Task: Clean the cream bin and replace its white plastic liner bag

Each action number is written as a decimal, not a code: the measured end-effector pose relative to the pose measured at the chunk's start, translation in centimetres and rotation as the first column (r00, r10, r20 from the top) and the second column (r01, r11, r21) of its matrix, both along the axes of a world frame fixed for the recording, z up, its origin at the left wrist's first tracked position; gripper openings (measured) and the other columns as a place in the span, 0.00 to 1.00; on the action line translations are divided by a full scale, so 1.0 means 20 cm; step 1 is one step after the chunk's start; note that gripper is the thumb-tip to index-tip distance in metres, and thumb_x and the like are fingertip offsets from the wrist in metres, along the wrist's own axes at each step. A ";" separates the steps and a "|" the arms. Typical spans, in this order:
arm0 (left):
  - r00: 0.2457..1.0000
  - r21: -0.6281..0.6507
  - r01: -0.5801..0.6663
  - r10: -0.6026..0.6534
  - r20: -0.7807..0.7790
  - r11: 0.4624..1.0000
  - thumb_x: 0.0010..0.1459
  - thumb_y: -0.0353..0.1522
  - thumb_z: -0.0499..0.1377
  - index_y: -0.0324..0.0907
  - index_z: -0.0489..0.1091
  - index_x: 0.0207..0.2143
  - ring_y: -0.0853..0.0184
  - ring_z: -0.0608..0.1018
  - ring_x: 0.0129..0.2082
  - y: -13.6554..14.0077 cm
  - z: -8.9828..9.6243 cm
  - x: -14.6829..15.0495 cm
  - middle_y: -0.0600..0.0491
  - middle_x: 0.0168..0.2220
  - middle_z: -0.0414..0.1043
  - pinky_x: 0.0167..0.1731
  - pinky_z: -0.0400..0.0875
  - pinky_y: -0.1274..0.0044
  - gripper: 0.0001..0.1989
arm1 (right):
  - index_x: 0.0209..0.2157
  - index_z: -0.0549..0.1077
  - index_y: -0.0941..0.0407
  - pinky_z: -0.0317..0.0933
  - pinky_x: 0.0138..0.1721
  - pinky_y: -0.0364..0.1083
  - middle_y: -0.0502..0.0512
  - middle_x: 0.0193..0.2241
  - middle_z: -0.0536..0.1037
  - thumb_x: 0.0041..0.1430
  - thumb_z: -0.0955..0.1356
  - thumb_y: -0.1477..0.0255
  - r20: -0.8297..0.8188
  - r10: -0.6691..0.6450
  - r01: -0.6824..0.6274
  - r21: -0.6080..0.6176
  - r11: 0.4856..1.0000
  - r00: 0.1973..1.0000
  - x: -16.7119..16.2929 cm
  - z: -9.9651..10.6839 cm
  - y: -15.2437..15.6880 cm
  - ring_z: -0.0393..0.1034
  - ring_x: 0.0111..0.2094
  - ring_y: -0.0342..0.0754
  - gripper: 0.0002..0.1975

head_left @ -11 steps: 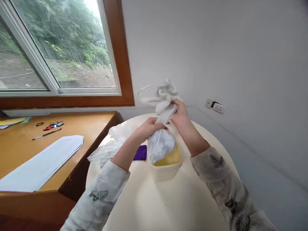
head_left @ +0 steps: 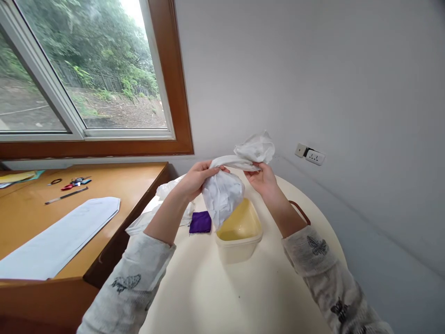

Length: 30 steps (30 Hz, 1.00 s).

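A white plastic bag (head_left: 224, 195) hangs bunched between both hands, its neck gathered into a twisted strand. My left hand (head_left: 197, 180) is closed around the neck just above the bag's fuller lower part. Further along the strand, my right hand (head_left: 261, 178) pinches it below the loose, puffed top end. Beneath the bag stands a yellow-lined plastic tub (head_left: 243, 227), its inside partly covered by the hanging bag. A folded purple cloth (head_left: 200, 222) lies left of the tub. Another crumpled, see-through plastic bag (head_left: 168, 189) rests behind my left forearm.
Everything here stands on a round cream table (head_left: 215, 287) against the wall. A brown curved strip (head_left: 301, 212) shows beside my right forearm. On the wooden desk (head_left: 139, 174) at left lie white paper (head_left: 66, 236), a pen (head_left: 66, 195) and keys (head_left: 77, 183). A wall socket (head_left: 315, 157) is at right.
The bag's top end has swung down to the right and its neck now runs nearly level. My left hand moved left and up, my right hand slightly lower. More of the tub's inside shows.
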<state>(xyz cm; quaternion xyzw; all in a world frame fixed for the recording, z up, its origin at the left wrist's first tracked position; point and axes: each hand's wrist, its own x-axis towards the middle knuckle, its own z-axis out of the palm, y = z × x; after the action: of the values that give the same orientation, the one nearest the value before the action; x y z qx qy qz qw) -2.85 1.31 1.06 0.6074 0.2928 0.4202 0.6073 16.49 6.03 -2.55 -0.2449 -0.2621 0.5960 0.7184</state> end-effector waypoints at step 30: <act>0.948 -0.092 -0.184 0.152 -0.280 0.979 0.51 0.33 0.55 0.39 0.59 0.19 0.75 0.59 0.18 -0.15 -0.11 -0.39 0.58 0.21 0.55 0.17 0.53 0.83 0.11 | 0.28 0.64 0.55 0.61 0.34 0.47 0.54 0.33 0.70 0.55 0.64 0.79 0.830 -0.358 -0.371 0.200 0.907 -0.428 0.33 -0.25 -0.70 0.65 0.35 0.48 0.05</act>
<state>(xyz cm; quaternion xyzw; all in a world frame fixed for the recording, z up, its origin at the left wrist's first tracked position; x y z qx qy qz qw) -10.60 -1.66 -1.14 0.5955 0.4481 0.3653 0.5578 23.05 -7.93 -7.57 -0.4667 -0.8655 0.0330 0.1790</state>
